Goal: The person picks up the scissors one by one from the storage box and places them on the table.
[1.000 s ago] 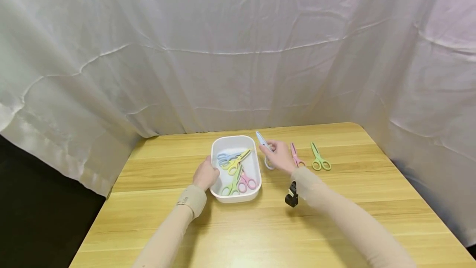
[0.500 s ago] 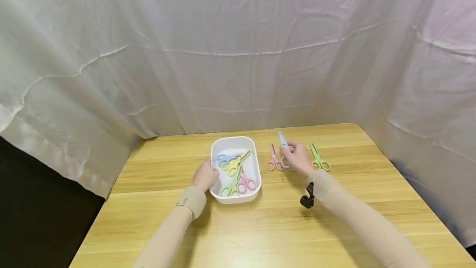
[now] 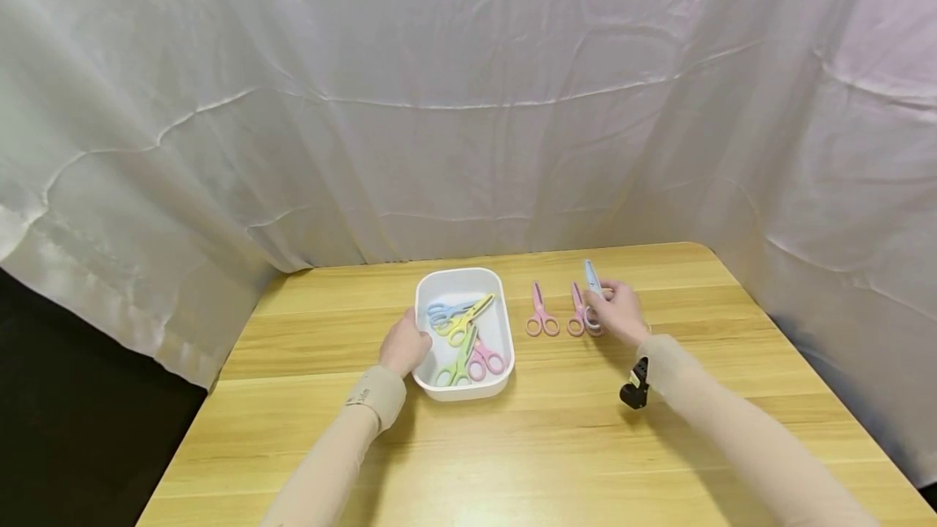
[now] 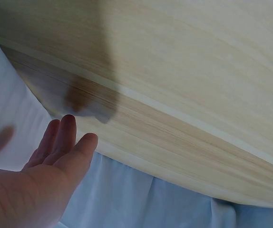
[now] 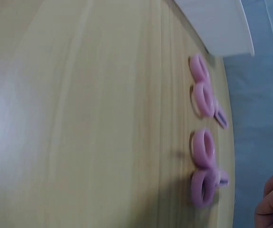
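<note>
In the head view, my left hand (image 3: 405, 342) holds the left side of a white plastic tray (image 3: 510, 348), thumb at the rim. The left wrist view shows several fingers (image 4: 65, 135) of that hand extended beside the tray's outer wall. My right hand (image 3: 617, 311) pinches light blue scissors (image 3: 594, 276), blades pointing away. They are over the table, overlapping pink scissors (image 3: 575, 324) that lie there. In the right wrist view only curled fingertips show at the right edge. Another pair of pink scissors (image 3: 541, 317) lies nearer the tray. Green scissors farther right are hidden behind the right hand.
Inside the tray lie blue scissors (image 3: 441, 313), yellow scissors (image 3: 472, 320), green scissors (image 3: 459, 363) and pink scissors (image 3: 485, 358), overlapping. The wooden table (image 3: 498, 462) backs onto a pale curtain (image 3: 468, 161).
My right hand has moved to the right with the blue scissors, past both pink pairs, which are now uncovered, and it now covers the green pair. The left hand and tray stay put.
</note>
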A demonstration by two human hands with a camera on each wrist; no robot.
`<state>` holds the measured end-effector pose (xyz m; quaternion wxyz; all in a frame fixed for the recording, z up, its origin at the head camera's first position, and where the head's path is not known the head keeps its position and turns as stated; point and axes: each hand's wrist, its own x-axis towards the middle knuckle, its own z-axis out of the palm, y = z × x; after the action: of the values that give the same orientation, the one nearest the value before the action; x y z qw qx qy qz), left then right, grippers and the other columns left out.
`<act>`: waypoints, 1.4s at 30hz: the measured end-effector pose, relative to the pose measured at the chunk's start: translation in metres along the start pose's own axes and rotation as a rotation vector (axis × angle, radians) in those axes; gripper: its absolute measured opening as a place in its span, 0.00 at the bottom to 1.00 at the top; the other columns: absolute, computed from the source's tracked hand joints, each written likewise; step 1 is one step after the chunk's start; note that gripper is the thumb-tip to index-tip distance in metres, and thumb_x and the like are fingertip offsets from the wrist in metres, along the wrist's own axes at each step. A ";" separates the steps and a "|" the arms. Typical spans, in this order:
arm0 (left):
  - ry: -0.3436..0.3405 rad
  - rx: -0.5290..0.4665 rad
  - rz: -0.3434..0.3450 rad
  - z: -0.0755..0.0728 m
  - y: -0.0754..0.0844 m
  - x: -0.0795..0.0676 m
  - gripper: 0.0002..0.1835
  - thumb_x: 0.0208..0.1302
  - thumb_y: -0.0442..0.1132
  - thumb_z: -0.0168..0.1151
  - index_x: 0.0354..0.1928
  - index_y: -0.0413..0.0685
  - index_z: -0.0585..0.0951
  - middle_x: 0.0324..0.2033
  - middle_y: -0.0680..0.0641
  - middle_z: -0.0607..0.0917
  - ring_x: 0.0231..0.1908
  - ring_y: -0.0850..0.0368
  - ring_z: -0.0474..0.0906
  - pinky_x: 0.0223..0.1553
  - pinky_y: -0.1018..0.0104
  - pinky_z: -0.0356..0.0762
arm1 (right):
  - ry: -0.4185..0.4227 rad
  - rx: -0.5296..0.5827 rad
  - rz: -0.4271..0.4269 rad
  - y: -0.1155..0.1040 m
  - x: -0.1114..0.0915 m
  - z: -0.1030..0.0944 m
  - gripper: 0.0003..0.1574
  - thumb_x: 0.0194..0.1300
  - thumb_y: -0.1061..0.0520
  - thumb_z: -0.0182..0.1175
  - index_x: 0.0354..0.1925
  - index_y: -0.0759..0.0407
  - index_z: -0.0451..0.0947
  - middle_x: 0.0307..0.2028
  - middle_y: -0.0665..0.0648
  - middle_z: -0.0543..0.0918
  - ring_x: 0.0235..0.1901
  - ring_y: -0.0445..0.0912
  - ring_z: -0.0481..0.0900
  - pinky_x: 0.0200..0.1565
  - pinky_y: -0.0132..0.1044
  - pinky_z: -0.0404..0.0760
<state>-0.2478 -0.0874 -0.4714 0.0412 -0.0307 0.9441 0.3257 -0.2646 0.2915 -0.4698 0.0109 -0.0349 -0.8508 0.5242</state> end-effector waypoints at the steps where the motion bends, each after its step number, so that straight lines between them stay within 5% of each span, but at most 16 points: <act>1: -0.001 0.000 0.000 0.000 0.000 0.000 0.36 0.61 0.33 0.53 0.74 0.36 0.62 0.61 0.32 0.79 0.55 0.39 0.81 0.55 0.47 0.83 | 0.006 -0.009 0.004 0.002 0.000 -0.003 0.37 0.74 0.53 0.52 0.70 0.76 0.61 0.53 0.77 0.82 0.30 0.36 0.83 0.32 0.28 0.85; 25: -0.011 -0.007 -0.004 0.001 -0.001 0.001 0.35 0.63 0.33 0.51 0.74 0.35 0.62 0.61 0.31 0.79 0.55 0.39 0.81 0.52 0.49 0.85 | 0.066 -0.171 0.045 0.046 0.001 -0.077 0.38 0.74 0.50 0.51 0.67 0.80 0.61 0.52 0.78 0.82 0.29 0.33 0.80 0.32 0.25 0.81; 37: -0.013 -0.024 -0.008 0.002 -0.002 0.001 0.35 0.64 0.33 0.52 0.75 0.38 0.61 0.61 0.33 0.80 0.55 0.40 0.81 0.52 0.49 0.85 | 0.059 -0.288 0.085 0.067 0.008 -0.101 0.38 0.73 0.49 0.51 0.66 0.80 0.63 0.56 0.80 0.79 0.39 0.48 0.84 0.35 0.29 0.79; 42: -0.014 -0.030 -0.011 0.001 -0.001 0.001 0.35 0.64 0.33 0.51 0.75 0.39 0.62 0.61 0.34 0.80 0.54 0.40 0.81 0.52 0.49 0.85 | 0.045 -0.335 0.072 0.076 0.012 -0.107 0.38 0.73 0.49 0.51 0.65 0.80 0.64 0.54 0.79 0.81 0.35 0.45 0.83 0.33 0.30 0.79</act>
<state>-0.2482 -0.0878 -0.4730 0.0490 -0.0344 0.9386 0.3398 -0.2667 0.4215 -0.4896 0.0051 -0.0786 -0.9239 0.3744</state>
